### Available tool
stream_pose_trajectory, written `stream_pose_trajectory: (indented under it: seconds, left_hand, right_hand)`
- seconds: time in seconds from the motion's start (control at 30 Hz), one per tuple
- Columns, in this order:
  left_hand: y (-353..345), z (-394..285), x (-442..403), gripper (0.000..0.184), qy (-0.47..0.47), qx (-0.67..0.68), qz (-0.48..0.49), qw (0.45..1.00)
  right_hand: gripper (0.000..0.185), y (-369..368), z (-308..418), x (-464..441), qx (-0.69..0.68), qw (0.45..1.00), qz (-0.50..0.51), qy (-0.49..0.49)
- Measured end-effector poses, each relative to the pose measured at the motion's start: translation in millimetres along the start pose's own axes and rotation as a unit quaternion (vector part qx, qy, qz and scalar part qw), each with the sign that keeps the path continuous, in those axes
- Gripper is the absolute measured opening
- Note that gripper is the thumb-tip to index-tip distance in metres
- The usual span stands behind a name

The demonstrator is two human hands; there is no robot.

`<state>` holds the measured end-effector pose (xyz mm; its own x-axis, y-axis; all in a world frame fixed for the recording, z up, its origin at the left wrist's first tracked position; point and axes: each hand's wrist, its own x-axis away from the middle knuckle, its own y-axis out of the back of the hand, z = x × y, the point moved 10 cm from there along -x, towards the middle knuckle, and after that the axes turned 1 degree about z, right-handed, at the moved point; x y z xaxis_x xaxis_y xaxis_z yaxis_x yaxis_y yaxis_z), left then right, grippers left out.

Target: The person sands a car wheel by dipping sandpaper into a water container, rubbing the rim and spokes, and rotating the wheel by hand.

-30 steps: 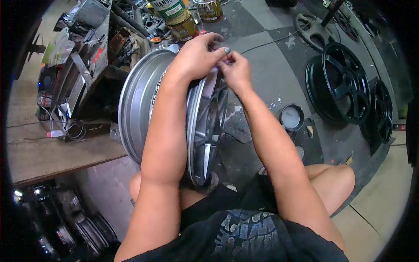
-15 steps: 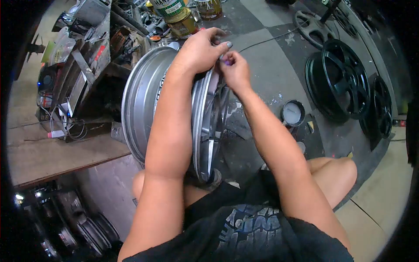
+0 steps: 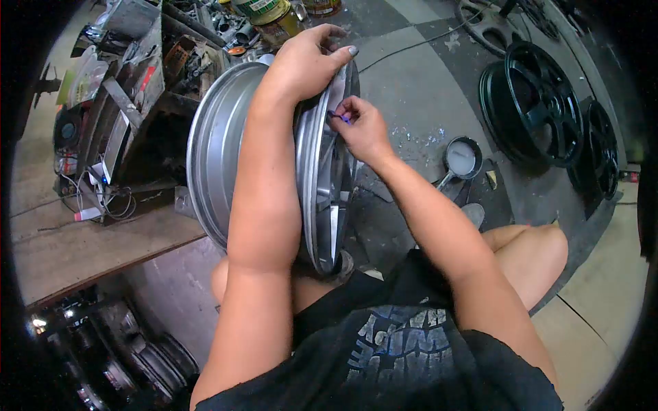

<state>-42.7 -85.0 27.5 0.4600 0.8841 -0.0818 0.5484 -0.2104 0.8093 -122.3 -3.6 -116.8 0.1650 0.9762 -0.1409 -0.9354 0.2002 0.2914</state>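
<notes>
A silver alloy wheel rim (image 3: 223,147) stands upright between my legs, its spoked face turned to the right. My left hand (image 3: 308,61) lies over the top of the rim, thumb along the face-side edge and fingers bent over the far side. Lower down on that edge, my right hand (image 3: 362,130) pinches a small purple tool (image 3: 340,118) against the outer lip. The tool's kind cannot be made out, as fingers cover most of it. My left forearm hides part of the rim's barrel.
A small pan of grey paste (image 3: 462,157) sits on the dark floor mat to the right. Beyond it stand black wheels (image 3: 541,103). Cans (image 3: 264,14) and a cluttered metal rack (image 3: 147,89) are at the upper left; more wheels (image 3: 154,363) lie lower left.
My right hand has moved down along the rim's edge with the purple tool, away from my left hand. The left hand stays at the top of the rim. The view has shifted slightly.
</notes>
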Motion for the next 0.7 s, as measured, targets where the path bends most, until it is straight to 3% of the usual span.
stream_pose_trajectory:
  seconds: [0.1, 0.17, 0.23, 0.27, 0.3, 0.37, 0.5, 0.57, 0.7]
  left_hand:
    - [-9, 3, -2, 0.046, -0.009, 0.01, 0.001, 1.0]
    - [-8, 3, -4, 0.046, -0.032, 0.023, -0.019, 0.999]
    - [-4, 7, -6, 0.046, -0.033, 0.025, -0.023, 0.999]
    - [3, 0, -2, 0.047, -0.02, -0.012, -0.022, 0.999]
    - [-1, 11, -6, 0.047, -0.02, 0.008, -0.019, 1.0]
    - [11, -1, 2, 0.051, -0.013, 0.015, -0.041, 0.999]
    - [4, -8, 4, 0.046, -0.005, 0.016, -0.019, 1.0]
    - [6, -5, -3, 0.043, -0.021, 0.065, -0.059, 0.996]
    - [10, 9, -9, 0.045, -0.037, 0.064, -0.074, 0.994]
  right_hand:
    - [0.017, 15, 7, -35, 0.042, 0.991, -0.061, 0.107]
    - [0.015, 27, 10, -59, 0.046, 0.991, -0.081, 0.093]
    - [0.013, 29, -5, -67, -0.034, 0.996, -0.08, -0.011]
    - [0.014, 24, -11, -55, -0.034, 0.996, -0.086, -0.013]
    - [0.015, 18, -5, -38, -0.008, 0.997, -0.071, 0.003]
    - [0.016, 0, 4, 2, -0.028, 0.998, 0.009, -0.052]
    - [0.018, 17, 1, -43, 0.037, 0.998, -0.045, 0.03]
    - [0.017, 30, -2, -75, -0.026, 0.997, -0.072, -0.01]
    - [0.016, 13, 6, -25, -0.015, 0.998, -0.066, -0.006]
